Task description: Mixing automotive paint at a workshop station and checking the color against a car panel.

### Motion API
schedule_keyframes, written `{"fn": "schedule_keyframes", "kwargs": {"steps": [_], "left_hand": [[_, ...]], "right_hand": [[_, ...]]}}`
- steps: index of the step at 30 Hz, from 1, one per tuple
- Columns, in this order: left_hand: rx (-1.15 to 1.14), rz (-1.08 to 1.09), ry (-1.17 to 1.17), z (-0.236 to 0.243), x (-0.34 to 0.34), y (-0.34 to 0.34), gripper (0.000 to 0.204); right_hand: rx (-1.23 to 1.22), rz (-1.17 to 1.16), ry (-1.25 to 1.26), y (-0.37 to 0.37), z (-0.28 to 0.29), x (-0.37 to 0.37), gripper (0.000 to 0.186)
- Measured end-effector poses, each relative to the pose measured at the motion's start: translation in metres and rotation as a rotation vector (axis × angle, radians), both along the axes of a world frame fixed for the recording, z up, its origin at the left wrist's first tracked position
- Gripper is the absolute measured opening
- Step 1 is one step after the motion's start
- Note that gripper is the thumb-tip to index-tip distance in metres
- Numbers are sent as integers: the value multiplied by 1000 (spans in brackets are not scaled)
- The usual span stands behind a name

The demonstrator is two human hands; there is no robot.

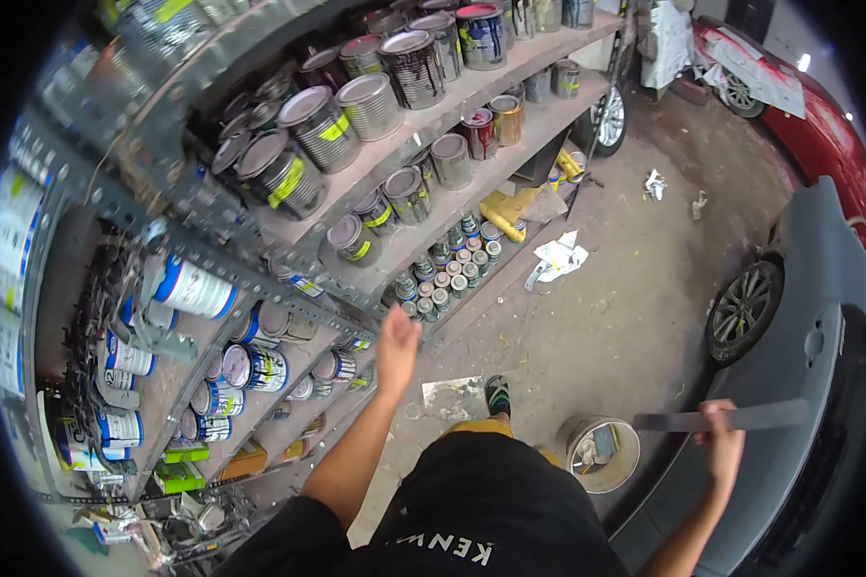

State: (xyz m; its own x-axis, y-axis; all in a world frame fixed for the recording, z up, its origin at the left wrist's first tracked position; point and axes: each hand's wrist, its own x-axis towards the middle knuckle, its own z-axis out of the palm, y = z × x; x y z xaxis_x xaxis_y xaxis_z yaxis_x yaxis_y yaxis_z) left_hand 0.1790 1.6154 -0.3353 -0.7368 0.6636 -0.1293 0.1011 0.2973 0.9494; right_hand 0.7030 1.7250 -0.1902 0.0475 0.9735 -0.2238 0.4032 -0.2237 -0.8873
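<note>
My right hand (722, 438) is closed around a long, flat grey bar (775, 415) that is slightly blurred. The bar lies roughly level, in front of the side of a grey car (789, 375). Just left of that hand, a round whitish bucket (633, 460) stands on the floor with flat pieces inside it. My left hand (396, 351) is raised in the air near the shelf's edge, holding nothing, its fingers loosely bent and apart. Behind it on the lowest shelf stand several small bottles (452, 274).
Metal shelves (394, 144) full of paint cans (366, 106) run along the left and far side. A car wheel (744, 313) is at the right, with a red car (837, 115) beyond. Crumpled paper (556, 260) and a flat sheet (452, 396) lie on the stained floor.
</note>
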Motion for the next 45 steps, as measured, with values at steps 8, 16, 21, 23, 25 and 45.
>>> {"fn": "schedule_keyframes", "kwargs": {"steps": [8, 16, 21, 23, 25, 45], "left_hand": [[351, 707, 231, 20, -73, 124, 107], [241, 946, 485, 35, -65, 153, 75], [189, 1054, 442, 24, -32, 148, 68], [184, 1088, 433, 28, -29, 149, 68], [106, 1030, 435, 31, -33, 151, 70], [-715, 408, 578, 71, -280, 25, 50]], "right_hand": [[-122, 242, 138, 164, -87, -85, 20], [-363, 953, -116, 271, -293, -68, 14], [-660, 797, -403, 357, -326, 6, 12], [-685, 809, -519, 391, -323, 22, 15], [-554, 892, -557, 418, -328, 26, 20], [-419, 1625, 643, 145, -100, -454, 42]]}}
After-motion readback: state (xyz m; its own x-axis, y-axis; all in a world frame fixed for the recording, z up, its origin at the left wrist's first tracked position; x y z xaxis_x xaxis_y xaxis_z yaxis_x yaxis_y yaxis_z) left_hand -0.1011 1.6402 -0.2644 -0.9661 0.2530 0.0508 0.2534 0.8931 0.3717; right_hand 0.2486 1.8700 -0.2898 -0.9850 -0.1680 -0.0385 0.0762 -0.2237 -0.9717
